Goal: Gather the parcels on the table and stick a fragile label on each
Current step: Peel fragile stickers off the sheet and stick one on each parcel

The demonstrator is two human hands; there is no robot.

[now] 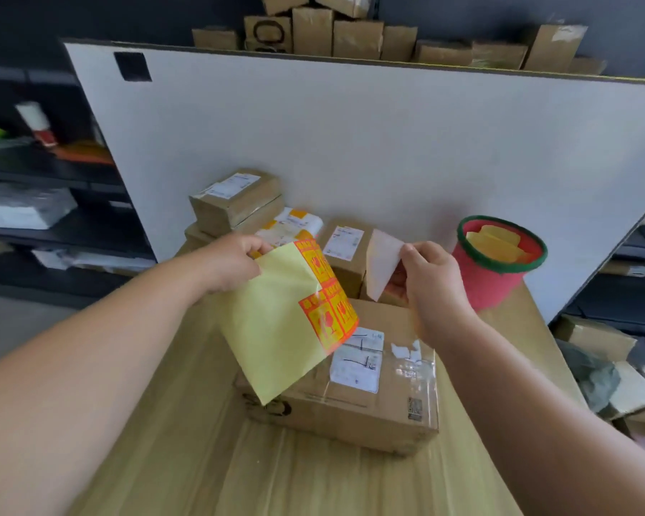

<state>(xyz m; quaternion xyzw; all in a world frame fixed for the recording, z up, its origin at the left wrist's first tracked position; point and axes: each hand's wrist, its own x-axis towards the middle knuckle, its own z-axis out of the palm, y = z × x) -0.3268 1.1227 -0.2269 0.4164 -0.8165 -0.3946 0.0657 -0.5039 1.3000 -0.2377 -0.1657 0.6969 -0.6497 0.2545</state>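
Observation:
My left hand (pixel 231 264) grips the top edge of a yellow backing sheet (pixel 272 325) that carries orange fragile labels (pixel 326 310) along its right side. My right hand (pixel 431 281) pinches one peeled label (pixel 382 264), its pale back facing me, held up apart from the sheet. Below both hands a large cardboard parcel (pixel 354 400) with a white shipping label lies on the wooden table (pixel 209 459). Several smaller parcels (pixel 235 199) are stacked behind it, near the white board.
A red basket with a green rim (pixel 499 262) holding yellow sheets stands at the table's right back. A white board (pixel 350 135) walls off the back of the table. Dark shelves (pixel 45 173) with goods stand left; more boxes (pixel 611 370) lie on the floor right.

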